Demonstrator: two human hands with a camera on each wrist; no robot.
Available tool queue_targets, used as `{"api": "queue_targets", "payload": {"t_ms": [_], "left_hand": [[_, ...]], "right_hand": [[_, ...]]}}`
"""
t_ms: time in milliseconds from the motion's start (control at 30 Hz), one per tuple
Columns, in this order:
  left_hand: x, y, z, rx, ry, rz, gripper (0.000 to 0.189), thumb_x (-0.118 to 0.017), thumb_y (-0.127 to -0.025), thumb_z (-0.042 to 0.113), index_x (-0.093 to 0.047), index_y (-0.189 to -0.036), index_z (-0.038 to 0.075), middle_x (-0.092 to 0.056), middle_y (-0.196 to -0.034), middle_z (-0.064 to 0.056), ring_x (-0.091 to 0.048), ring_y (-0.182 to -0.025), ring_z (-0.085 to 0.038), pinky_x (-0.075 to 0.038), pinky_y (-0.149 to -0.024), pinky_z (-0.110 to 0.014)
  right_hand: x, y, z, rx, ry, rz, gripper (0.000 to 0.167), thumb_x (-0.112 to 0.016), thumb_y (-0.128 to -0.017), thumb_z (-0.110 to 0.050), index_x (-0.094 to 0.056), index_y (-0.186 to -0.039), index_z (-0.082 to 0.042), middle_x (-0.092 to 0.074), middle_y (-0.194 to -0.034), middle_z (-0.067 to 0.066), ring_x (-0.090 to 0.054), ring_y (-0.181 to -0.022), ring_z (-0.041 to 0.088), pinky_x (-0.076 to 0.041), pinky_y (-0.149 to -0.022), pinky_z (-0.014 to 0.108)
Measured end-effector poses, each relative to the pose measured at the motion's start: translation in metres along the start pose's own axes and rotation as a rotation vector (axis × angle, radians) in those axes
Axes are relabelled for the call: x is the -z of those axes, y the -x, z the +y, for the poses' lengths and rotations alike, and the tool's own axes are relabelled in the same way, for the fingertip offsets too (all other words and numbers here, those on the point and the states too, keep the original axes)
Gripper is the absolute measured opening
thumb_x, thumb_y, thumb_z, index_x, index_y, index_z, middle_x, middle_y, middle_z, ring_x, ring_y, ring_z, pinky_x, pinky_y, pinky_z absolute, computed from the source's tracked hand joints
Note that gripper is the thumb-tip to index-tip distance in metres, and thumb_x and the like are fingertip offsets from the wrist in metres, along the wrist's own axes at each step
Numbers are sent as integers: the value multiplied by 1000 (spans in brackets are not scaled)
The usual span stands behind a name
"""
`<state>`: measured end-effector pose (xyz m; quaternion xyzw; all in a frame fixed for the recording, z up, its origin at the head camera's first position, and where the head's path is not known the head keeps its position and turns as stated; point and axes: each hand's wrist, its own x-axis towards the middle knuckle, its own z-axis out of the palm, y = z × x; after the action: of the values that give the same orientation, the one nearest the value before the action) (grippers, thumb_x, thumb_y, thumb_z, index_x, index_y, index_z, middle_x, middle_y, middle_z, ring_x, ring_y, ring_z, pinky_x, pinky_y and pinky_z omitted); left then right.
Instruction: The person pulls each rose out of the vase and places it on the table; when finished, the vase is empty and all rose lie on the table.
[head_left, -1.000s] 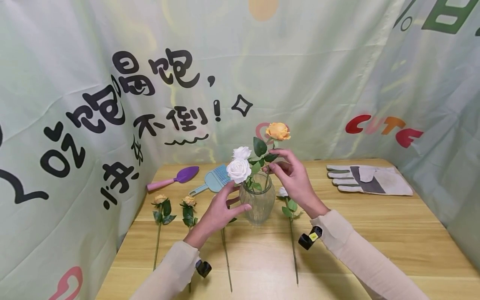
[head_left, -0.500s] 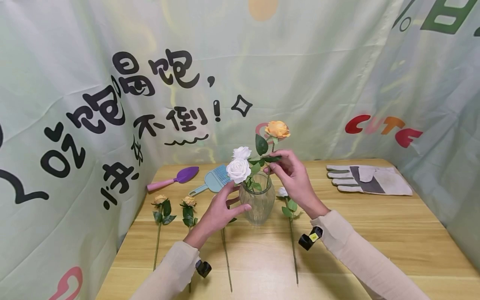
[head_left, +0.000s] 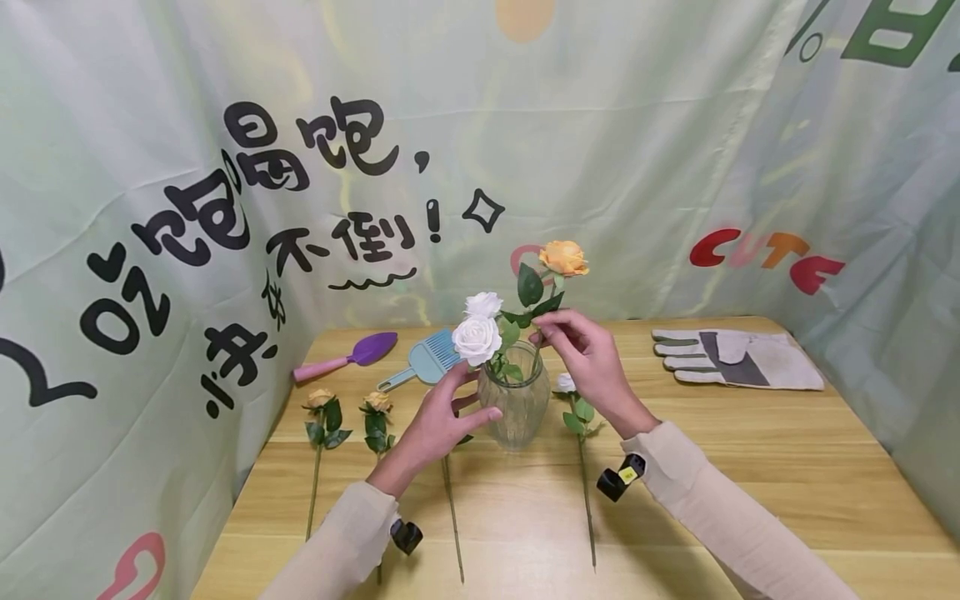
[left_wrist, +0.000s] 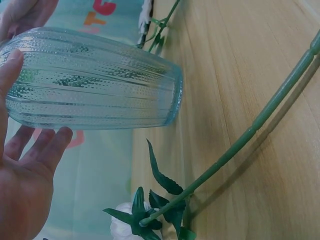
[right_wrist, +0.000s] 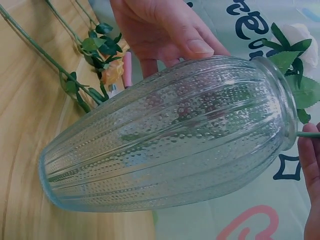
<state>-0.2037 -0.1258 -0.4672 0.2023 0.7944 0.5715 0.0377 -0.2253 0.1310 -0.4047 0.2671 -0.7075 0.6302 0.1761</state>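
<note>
A ribbed clear glass vase stands upright on the wooden table, with two white roses leaning out over its left rim. My left hand holds the vase from the left, thumb in front and fingers behind; in the left wrist view the fingertips lie along its side. Above the rim my right hand pinches the stem of an orange rose, whose lower end is inside the vase mouth. The right wrist view shows the vase body and only the edge of my right fingers.
Two orange roses lie at left, another stem between them and the vase. A white rose lies right of it. Behind are a purple trowel and a blue dustpan-like tool; a glove lies at right.
The orange rose has tilted and shifted slightly to the right in my right hand, whose fingers have moved a little down the stem. The left hand and vase stay in place.
</note>
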Motion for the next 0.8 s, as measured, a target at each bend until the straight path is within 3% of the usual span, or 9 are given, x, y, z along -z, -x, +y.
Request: {"api": "queue_targets", "payload": {"t_ms": [133, 300, 567, 667, 800], "left_hand": [[1, 1, 0, 2, -1, -1, 91, -87, -96, 28, -35, -171, 26, -43, -171, -4, -45, -157, -33, -53, -122, -54], [1, 1, 0, 6, 1, 2, 90, -87, -96, 28, -36, -170, 27, -44, -171, -3, -46, -157, -32, -53, -122, -53], [1, 1, 0, 3, 2, 4, 89, -87, -96, 28, -36, -170, 25, -44, -170, -3, -46, -157, -31, -53, -122, -53], [1, 1, 0, 1, 4, 3, 90, -87, -96, 28, -36, -170, 25, -44, -170, -3, -46, -157, -31, -53, -122, -53], [1, 0, 0, -1, 8, -7, 90, -87, -97, 28, -35, -171, 25, -43, -170, -2, -46, -157, -31, -53, -122, -52]], "right_hand": [[3, -1, -1, -1, 5, 2, 23, -60, -110, 3, -69, -130, 10, -72, -109, 21, -75, -96, 22, -66, -92, 25], [8, -4, -6, -2, 31, 17, 28, -63, -108, 4, -67, -135, 6, -69, -111, 18, -75, -97, 13, -66, -92, 25], [31, -21, -21, 75, -107, 170, 28, -63, -104, 13, -64, -132, 16, -75, -105, 3, -77, -91, 18, -69, -89, 30], [47, -28, -30, 106, -173, 231, 28, -63, -103, 13, -64, -131, 17, -78, -102, 5, -77, -90, 18, -69, -89, 30], [71, -31, -41, 125, -173, 311, 29, -67, -103, 8, -67, -132, 13, -79, -99, 8, -77, -90, 17, -68, -90, 28]]}}
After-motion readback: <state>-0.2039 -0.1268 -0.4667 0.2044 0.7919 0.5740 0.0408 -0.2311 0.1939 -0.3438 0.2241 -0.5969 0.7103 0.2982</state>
